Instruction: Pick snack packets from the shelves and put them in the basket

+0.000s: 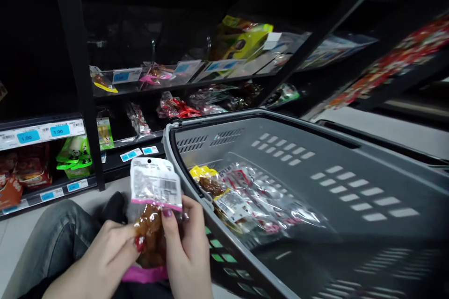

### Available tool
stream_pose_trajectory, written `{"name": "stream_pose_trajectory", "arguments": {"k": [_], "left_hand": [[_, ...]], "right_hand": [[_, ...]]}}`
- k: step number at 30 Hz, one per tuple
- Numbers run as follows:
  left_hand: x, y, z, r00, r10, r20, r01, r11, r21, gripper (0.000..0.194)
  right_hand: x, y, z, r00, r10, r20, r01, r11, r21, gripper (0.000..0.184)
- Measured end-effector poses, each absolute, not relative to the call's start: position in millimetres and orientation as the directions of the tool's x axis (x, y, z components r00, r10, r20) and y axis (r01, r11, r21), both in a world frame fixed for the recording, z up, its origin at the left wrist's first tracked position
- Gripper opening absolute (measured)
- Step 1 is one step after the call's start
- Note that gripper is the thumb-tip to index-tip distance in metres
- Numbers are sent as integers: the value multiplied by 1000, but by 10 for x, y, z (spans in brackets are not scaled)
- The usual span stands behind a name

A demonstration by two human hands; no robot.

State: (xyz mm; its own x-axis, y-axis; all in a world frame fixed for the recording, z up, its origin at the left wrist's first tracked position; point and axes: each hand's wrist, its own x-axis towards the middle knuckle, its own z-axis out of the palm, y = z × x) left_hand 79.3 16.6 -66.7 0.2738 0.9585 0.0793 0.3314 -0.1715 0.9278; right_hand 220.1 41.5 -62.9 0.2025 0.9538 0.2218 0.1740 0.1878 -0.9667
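Observation:
A clear snack packet (154, 205) with brown food inside and a white label stands upright in front of me. My left hand (101, 261) grips its lower left side, thumb on the front. My right hand (187, 247) pinches its right edge, thumb on the pink strip. Both hands are closed on it. A grey plastic shopping basket (351, 187) sits just right of my hands. Several similar snack packets (252, 201) lie in its bottom.
Dark store shelves (87, 103) run along the left and back, with blue price tags (42, 133) and bagged snacks: green packs (75, 154) lower left, yellow packs (242, 39) at the top. My knee in jeans (52, 243) is at lower left.

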Motion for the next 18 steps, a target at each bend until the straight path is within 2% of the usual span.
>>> {"name": "stream_pose_trajectory", "arguments": {"k": [1,3,5,8,10,11,13,15,18], "left_hand": [[791,194,-632,256,964,67,404,-170,899,37],[801,250,-608,263,965,20,409,-130,903,38],[818,292,-642,240,969,54,418,-153,895,38],[835,315,-732,153,959,240,580,-284,763,32],[829,319,-771,172,932,320,664,-350,661,30],[821,322,-782,198,926,322,661,-369,654,30],[800,333,-795,198,927,319,586,-373,719,32],[782,343,-809,126,928,350,502,-364,784,33],[783,340,-843,76,925,373,474,-363,803,33]], "right_hand": [[2182,424,-644,174,969,178,47,172,-984,26],[2136,434,-685,105,989,106,-165,122,-979,31],[2090,435,-734,63,997,49,-282,65,-957,32],[2046,437,-803,56,998,-10,-344,10,-939,27],[2041,449,-830,70,997,-25,-342,0,-940,28],[2045,458,-837,78,997,-19,-338,9,-941,30],[2057,478,-841,93,995,19,-348,50,-936,37],[2066,494,-842,79,994,72,-380,97,-920,43],[2062,497,-849,50,994,98,-423,110,-899,45]]}}
